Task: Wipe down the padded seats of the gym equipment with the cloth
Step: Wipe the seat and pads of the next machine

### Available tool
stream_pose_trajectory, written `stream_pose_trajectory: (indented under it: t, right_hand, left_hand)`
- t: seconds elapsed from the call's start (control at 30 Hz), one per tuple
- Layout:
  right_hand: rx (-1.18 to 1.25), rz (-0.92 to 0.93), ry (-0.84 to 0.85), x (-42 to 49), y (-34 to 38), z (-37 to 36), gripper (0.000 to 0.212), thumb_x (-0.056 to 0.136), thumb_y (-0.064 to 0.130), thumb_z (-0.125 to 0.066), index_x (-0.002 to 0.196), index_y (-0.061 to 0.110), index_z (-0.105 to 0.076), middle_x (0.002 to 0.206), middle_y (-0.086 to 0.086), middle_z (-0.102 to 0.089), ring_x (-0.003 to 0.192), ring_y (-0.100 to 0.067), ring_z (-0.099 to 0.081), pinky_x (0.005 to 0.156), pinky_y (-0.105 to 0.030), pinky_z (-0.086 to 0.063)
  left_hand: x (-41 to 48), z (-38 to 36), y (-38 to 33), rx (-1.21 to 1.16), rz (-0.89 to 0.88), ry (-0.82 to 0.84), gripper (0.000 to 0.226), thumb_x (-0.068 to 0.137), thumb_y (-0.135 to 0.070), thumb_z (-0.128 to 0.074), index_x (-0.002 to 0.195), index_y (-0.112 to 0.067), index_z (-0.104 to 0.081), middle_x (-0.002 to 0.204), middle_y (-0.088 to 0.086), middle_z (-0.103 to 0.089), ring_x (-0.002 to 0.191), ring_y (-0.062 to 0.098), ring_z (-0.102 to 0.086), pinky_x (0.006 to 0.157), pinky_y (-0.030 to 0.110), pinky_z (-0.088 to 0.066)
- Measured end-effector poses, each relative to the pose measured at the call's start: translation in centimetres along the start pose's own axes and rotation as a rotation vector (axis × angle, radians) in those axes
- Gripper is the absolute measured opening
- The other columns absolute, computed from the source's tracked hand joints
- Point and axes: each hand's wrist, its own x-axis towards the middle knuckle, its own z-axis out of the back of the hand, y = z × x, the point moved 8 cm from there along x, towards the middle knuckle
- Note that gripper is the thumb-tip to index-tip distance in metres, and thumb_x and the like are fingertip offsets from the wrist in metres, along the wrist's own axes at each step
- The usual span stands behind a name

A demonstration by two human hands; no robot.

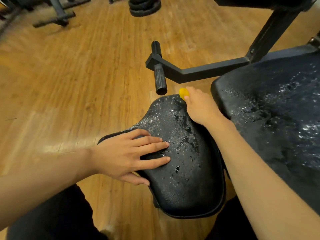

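plainly, the seat (187,170) at lower centre is beaded wet. left grip (128,153) lies flat on it, fingers straight; right grip (199,106) pinches the yellow cloth (183,93) (barely showing) at its upper end. the bracing palm could skid on that film.

Glossy wooden floor (69,75), weight plates (144,6).

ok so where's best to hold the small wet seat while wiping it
Take the seat by its left rim, coming from the left, where the left hand lies flat with its thumb along the edge. The top is beaded with water and probably slippery; the rim gives purchase and leaves the far end to the right hand pinching a yellow thing.
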Motion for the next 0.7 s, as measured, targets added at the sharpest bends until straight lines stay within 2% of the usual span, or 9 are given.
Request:
stream_pose_trajectory:
  t: [0.1, 0.17, 0.2, 0.27, 0.33, 0.4, 0.47, 0.6, 0.7]
  right_hand:
    - [0.044, -0.007, -0.135, -7.5, -0.4, 0.4, 0.039, 0.104, 0.024, -0.036, 0.141, 0.015, -0.040, 0.140, -0.008, -0.049, 0.124, -0.031, -0.048, 0.103, -0.047, -0.041]
    - [0.051, -0.054, -0.127, -13.3, -0.5, 0.0, 0.047, 0.104, 0.026, -0.029, 0.150, 0.016, -0.032, 0.156, -0.005, -0.035, 0.143, -0.027, -0.033, 0.121, -0.043, -0.023]
    - [0.054, -0.074, -0.116, -15.4, -0.5, -0.3, 0.050, 0.105, 0.027, -0.024, 0.154, 0.015, -0.028, 0.161, -0.005, -0.029, 0.149, -0.023, -0.024, 0.124, -0.039, -0.014]
    - [0.058, -0.082, -0.113, -16.5, -0.5, -0.4, 0.054, 0.104, 0.029, -0.020, 0.156, 0.014, -0.024, 0.163, -0.004, -0.023, 0.152, -0.016, -0.015, 0.124, -0.034, -0.006]
    - [0.065, -0.078, -0.090, -13.8, -0.3, 0.0, 0.051, 0.106, 0.025, -0.024, 0.156, 0.014, -0.025, 0.162, -0.003, -0.026, 0.151, -0.015, -0.014, 0.123, -0.032, -0.006]
    - [0.083, -0.063, -0.091, -9.0, -0.1, 0.5, 0.048, 0.105, 0.020, -0.033, 0.152, 0.012, -0.031, 0.156, -0.007, -0.036, 0.146, -0.027, -0.029, 0.122, -0.038, -0.013]
    - [0.080, -0.079, -0.055, -3.8, -0.3, 0.5, 0.043, 0.106, 0.018, -0.033, 0.148, 0.013, -0.037, 0.149, -0.009, -0.046, 0.140, -0.030, -0.039, 0.123, -0.044, -0.009]
    - [0.098, -0.137, 0.080, 1.5, -0.6, -0.6, 0.034, 0.106, 0.022, -0.030, 0.135, 0.015, -0.046, 0.134, -0.018, -0.058, 0.133, -0.036, -0.045, 0.123, -0.050, -0.005]
    - [0.112, -0.106, 0.003, -0.9, -0.3, 0.2, 0.038, 0.107, 0.021, -0.031, 0.143, 0.016, -0.041, 0.139, -0.014, -0.055, 0.135, -0.033, -0.044, 0.124, -0.047, -0.004]
  left_hand:
    - [0.0, 0.1, -0.1, 0.007, -0.007, -0.028, 0.065, 0.099, -0.063, -0.047, 0.144, -0.016, -0.056, 0.147, 0.019, -0.054, 0.128, 0.034, -0.057, 0.105, 0.048, -0.045]
    - [0.0, 0.1, 0.0, -0.007, -0.002, -0.034, 0.066, 0.100, -0.063, -0.046, 0.144, -0.016, -0.055, 0.146, 0.019, -0.055, 0.128, 0.033, -0.057, 0.104, 0.048, -0.045]
    - [0.0, 0.2, 0.1, -0.013, -0.001, -0.032, 0.066, 0.100, -0.064, -0.046, 0.144, -0.016, -0.054, 0.146, 0.019, -0.055, 0.128, 0.033, -0.057, 0.104, 0.048, -0.045]
    - [-0.1, 0.1, 0.2, -0.011, -0.001, -0.030, 0.066, 0.100, -0.065, -0.046, 0.145, -0.017, -0.053, 0.145, 0.018, -0.055, 0.128, 0.032, -0.056, 0.104, 0.048, -0.044]
    - [0.0, -0.1, 0.2, -0.020, -0.010, -0.025, 0.065, 0.100, -0.065, -0.046, 0.144, -0.018, -0.055, 0.145, 0.017, -0.055, 0.128, 0.032, -0.057, 0.105, 0.047, -0.044]
    - [0.0, -0.1, 0.3, -0.036, -0.013, -0.030, 0.065, 0.100, -0.065, -0.046, 0.143, -0.017, -0.056, 0.145, 0.017, -0.056, 0.129, 0.032, -0.057, 0.106, 0.047, -0.044]
    - [0.1, -0.1, 0.4, -0.034, -0.010, -0.034, 0.065, 0.100, -0.065, -0.047, 0.143, -0.017, -0.056, 0.146, 0.018, -0.055, 0.129, 0.032, -0.056, 0.106, 0.047, -0.044]
    - [0.0, -0.1, 0.5, -0.044, 0.003, -0.021, 0.067, 0.099, -0.065, -0.048, 0.145, -0.017, -0.055, 0.147, 0.018, -0.054, 0.130, 0.033, -0.056, 0.105, 0.049, -0.044]
    - [-0.1, 0.0, 0.4, -0.048, 0.009, -0.004, 0.069, 0.098, -0.065, -0.050, 0.147, -0.017, -0.053, 0.149, 0.017, -0.052, 0.130, 0.034, -0.055, 0.104, 0.050, -0.044]
